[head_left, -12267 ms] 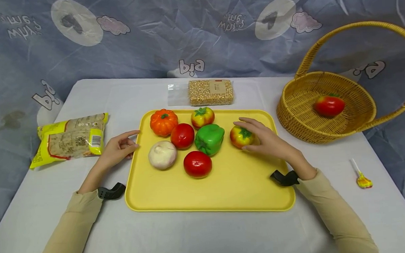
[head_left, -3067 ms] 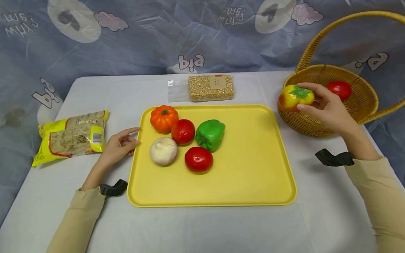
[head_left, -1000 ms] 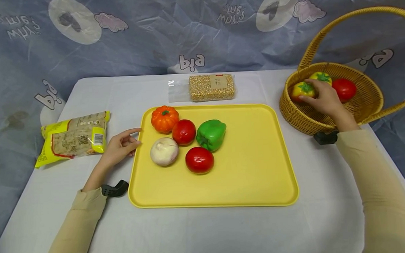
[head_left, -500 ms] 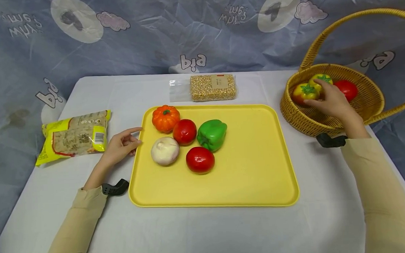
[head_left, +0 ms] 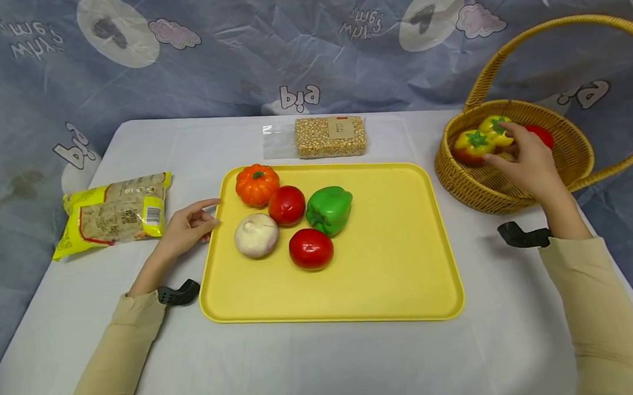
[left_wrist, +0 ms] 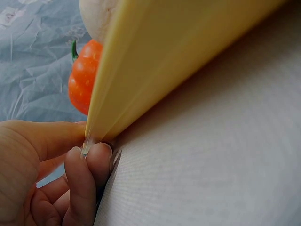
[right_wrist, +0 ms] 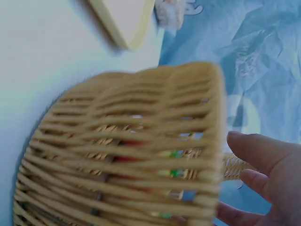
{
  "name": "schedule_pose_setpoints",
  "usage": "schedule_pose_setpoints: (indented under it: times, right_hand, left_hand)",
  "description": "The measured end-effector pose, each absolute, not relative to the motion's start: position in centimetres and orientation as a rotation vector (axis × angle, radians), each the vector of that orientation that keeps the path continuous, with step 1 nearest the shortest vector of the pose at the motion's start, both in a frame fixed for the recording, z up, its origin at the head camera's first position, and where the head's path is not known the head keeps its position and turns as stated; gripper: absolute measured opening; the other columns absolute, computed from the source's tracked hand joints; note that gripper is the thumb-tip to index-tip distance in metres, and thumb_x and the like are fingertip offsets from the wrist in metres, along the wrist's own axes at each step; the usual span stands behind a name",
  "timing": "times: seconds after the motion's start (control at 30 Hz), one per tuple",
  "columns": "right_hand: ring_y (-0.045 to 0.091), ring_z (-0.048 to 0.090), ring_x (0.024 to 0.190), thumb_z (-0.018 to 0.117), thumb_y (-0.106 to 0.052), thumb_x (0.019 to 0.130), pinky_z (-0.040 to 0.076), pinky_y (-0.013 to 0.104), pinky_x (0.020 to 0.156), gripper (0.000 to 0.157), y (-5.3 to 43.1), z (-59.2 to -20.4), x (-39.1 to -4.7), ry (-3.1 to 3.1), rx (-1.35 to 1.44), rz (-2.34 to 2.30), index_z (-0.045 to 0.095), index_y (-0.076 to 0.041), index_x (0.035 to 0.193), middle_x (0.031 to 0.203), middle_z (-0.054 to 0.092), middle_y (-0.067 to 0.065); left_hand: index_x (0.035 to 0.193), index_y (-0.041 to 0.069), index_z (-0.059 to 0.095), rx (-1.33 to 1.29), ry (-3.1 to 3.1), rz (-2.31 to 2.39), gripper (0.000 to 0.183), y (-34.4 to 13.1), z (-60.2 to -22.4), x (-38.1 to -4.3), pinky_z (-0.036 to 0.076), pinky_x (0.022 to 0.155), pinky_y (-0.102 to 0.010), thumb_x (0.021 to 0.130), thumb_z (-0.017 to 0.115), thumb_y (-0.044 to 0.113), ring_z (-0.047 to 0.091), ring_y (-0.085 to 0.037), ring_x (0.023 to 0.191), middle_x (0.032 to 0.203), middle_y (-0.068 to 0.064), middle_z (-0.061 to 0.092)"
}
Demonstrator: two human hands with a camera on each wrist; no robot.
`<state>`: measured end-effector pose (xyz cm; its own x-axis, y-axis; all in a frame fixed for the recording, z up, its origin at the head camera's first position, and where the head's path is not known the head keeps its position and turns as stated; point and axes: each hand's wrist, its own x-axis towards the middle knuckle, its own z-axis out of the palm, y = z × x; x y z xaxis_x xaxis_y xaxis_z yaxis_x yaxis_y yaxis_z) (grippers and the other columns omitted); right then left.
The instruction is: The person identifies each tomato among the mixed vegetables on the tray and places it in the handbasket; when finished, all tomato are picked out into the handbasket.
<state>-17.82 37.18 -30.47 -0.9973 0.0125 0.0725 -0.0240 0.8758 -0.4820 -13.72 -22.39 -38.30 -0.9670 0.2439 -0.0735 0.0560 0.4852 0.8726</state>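
At the yellow tray's (head_left: 394,265) left rim, my left hand (head_left: 182,230) grips the edge; in the left wrist view the thumb lies on the rim with fingers curled beneath it. My right hand (head_left: 532,161) is over the wicker basket (head_left: 475,190), fingers spread and holding nothing, fingertips close to two yellow-red toy tomatoes (head_left: 472,146) inside. A red toy tomato (head_left: 542,134) there is partly hidden behind the hand. On the tray sit an orange toy pumpkin (head_left: 257,185), a whitish bulb-shaped vegetable (head_left: 256,235), a green bell pepper (head_left: 329,210) and two smooth red round toys (head_left: 310,249).
A sealed bag of corn kernels (head_left: 328,138) lies behind the tray. To the left is a yellow snack-like packet (head_left: 118,217). The basket's tall handle (head_left: 483,78) arches over its opening. A patterned blue-grey cloth (head_left: 225,60) hangs behind the table.
Both yellow-red tomatoes have gone from the tray into the basket, the last carried by my right hand. That hand has let go and drawn back rightward. The left hand stays put.
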Motion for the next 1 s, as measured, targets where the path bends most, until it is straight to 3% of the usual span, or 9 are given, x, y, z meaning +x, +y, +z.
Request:
schedule_pose_setpoints:
  times: [0.1, 0.17, 0.23, 0.4, 0.67, 0.77, 1.0]
  right_hand:
    - [0.011, 0.054, 0.104, 0.058, -0.033, 0.091, 0.031, 0.004, 0.068, 0.068, 36.6, -30.1, -17.1, -2.936, 0.016, 0.776, 0.026, -0.017, 0.149, 0.142, 0.037, 0.025]
    - [-0.01, 0.046, 0.093, 0.059, -0.033, 0.091, 0.029, -0.004, 0.065, 0.067, 36.1, -29.9, -16.6, -2.913, 0.03, 0.801, 0.028, -0.019, 0.148, 0.142, 0.038, 0.024]
    - [-0.021, 0.036, 0.087, 0.06, -0.031, 0.091, 0.031, -0.007, 0.065, 0.065, 35.6, -29.6, -16.2, -2.894, 0.044, 0.833, 0.029, -0.02, 0.147, 0.14, 0.04, 0.022]
    - [-0.023, 0.036, 0.087, 0.062, -0.026, 0.09, 0.033, -0.008, 0.067, 0.062, 34.0, -29.0, -15.3, -2.843, 0.102, 0.87, 0.034, -0.023, 0.145, 0.135, 0.045, 0.023]
    - [-0.024, 0.039, 0.085, 0.065, -0.018, 0.088, 0.032, -0.008, 0.07, 0.058, 31.5, -28.4, -14.4, -2.748, 0.239, 0.838, 0.042, -0.019, 0.141, 0.128, 0.052, 0.021]
    - [-0.018, 0.046, 0.09, 0.066, -0.015, 0.087, 0.033, -0.008, 0.072, 0.057, 30.7, -28.6, -14.2, -2.71, 0.301, 0.85, 0.045, -0.015, 0.139, 0.126, 0.053, 0.019]
    - [-0.025, 0.043, 0.093, 0.07, 0.001, 0.08, 0.036, -0.006, 0.077, 0.056, 28.6, -29.2, -13.3, -2.588, 0.49, 0.87, 0.051, -0.006, 0.132, 0.117, 0.056, 0.019]
  left_hand:
    - [0.133, -0.003, 0.048, 0.257, 2.543, 1.478, 0.045, -22.4, -38.3, -13.7, 0.049, 0.048, -0.023, 0.09, 0.057, 0.003, 0.053, -0.005, 0.053, 0.08, -0.008, 0.063]
    - [0.133, -0.002, 0.048, 0.256, 2.545, 1.473, 0.045, -22.5, -38.4, -13.7, 0.049, 0.048, -0.023, 0.09, 0.057, 0.004, 0.053, -0.005, 0.053, 0.08, -0.009, 0.063]
    - [0.134, -0.002, 0.047, 0.256, 2.542, 1.474, 0.045, -22.5, -38.4, -13.7, 0.049, 0.049, -0.023, 0.09, 0.057, 0.003, 0.053, -0.005, 0.053, 0.08, -0.009, 0.062]
    - [0.133, -0.003, 0.047, 0.261, 2.535, 1.484, 0.045, -22.5, -38.4, -13.8, 0.048, 0.048, -0.023, 0.09, 0.057, 0.003, 0.053, -0.005, 0.053, 0.079, -0.007, 0.062]
    - [0.133, -0.003, 0.048, 0.267, 2.527, 1.504, 0.045, -22.6, -38.4, -13.8, 0.048, 0.048, -0.022, 0.09, 0.058, 0.003, 0.053, -0.005, 0.052, 0.075, -0.001, 0.061]
    - [0.133, -0.003, 0.047, 0.264, 2.524, 1.509, 0.045, -22.6, -38.4, -13.8, 0.048, 0.049, -0.022, 0.09, 0.058, 0.003, 0.053, -0.005, 0.053, 0.075, -0.001, 0.061]
    - [0.133, -0.004, 0.047, 0.259, 2.514, 1.513, 0.045, -22.5, -38.2, -13.8, 0.048, 0.049, -0.022, 0.09, 0.058, 0.003, 0.053, -0.005, 0.053, 0.075, -0.002, 0.06]
